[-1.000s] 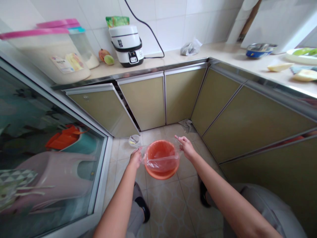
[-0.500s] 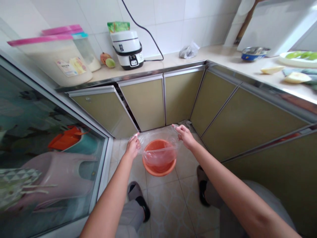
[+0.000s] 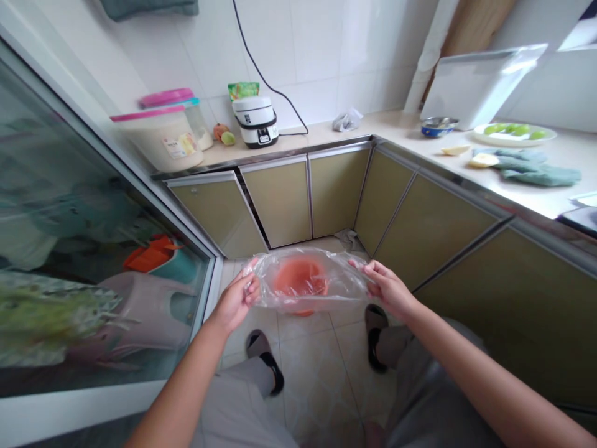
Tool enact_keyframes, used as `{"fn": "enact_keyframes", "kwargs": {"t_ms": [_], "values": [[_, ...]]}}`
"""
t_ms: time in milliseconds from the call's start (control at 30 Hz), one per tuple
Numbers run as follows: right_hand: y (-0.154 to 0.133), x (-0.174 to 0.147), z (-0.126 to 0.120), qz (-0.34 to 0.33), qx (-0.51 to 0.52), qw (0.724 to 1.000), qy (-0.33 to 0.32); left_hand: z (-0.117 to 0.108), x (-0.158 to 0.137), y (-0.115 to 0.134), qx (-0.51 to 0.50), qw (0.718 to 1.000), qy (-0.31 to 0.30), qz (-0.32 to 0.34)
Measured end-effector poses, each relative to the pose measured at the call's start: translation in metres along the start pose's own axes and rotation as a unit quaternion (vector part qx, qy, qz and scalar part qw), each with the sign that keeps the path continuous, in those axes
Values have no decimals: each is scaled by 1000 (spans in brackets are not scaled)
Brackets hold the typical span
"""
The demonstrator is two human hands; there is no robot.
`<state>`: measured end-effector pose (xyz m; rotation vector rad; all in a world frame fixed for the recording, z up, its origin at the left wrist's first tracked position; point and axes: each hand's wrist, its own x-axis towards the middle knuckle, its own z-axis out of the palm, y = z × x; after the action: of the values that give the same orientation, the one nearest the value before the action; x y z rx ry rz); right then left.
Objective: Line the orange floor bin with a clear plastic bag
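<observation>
A clear plastic bag (image 3: 342,287) is stretched wide between my two hands, its mouth spread. My left hand (image 3: 239,297) is closed on the bag's left edge. On the other side, my right hand (image 3: 388,287) pinches the right edge. Beneath the bag an orange basin (image 3: 304,313) stands on the tiled floor; most of it shows only through the film. Whether the bag touches the basin I cannot tell.
Cabinets (image 3: 280,202) line the back and right. On the counter stand a rice cooker (image 3: 255,122), a storage bin (image 3: 158,140), a plate (image 3: 513,138) of green fruit and a blue bowl (image 3: 438,127). A glass door (image 3: 102,249) is at left; my slippers (image 3: 265,364) flank the basin.
Both hands have moved outward and closer to me, pulling the bag wider. It now covers more of the basin. The view has tilted up, showing more counter.
</observation>
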<state>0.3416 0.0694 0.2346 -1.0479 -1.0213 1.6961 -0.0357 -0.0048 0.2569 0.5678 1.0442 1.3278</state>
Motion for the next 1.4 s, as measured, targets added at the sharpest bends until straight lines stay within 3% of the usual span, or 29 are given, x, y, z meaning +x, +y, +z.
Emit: {"fn": "enact_keyframes", "kwargs": {"t_ms": [167,333,500,633,800,967,1100,1300,1400], "values": [[-13,-65,-9,19,8,1000,16,16,-55,4,-12,999,-21,-38],[1,-86,-18,35,-38,998,20,13,-58,-16,-9,998,-15,-64],[46,-53,-24,82,-88,992,29,-14,-18,-58,10,991,42,-123],[79,-14,-24,165,-155,973,54,-46,20,-93,43,982,89,-160],[99,29,-20,245,-255,934,46,-87,51,-132,221,943,181,-170],[120,62,-24,242,-321,912,87,-120,58,-159,325,897,236,-187],[137,76,-34,238,-322,907,131,-139,57,-173,388,861,245,-220],[157,84,-42,148,-377,902,148,-144,65,-184,424,838,246,-239],[168,86,-39,179,-387,897,119,-143,70,-187,427,837,261,-222]]}}
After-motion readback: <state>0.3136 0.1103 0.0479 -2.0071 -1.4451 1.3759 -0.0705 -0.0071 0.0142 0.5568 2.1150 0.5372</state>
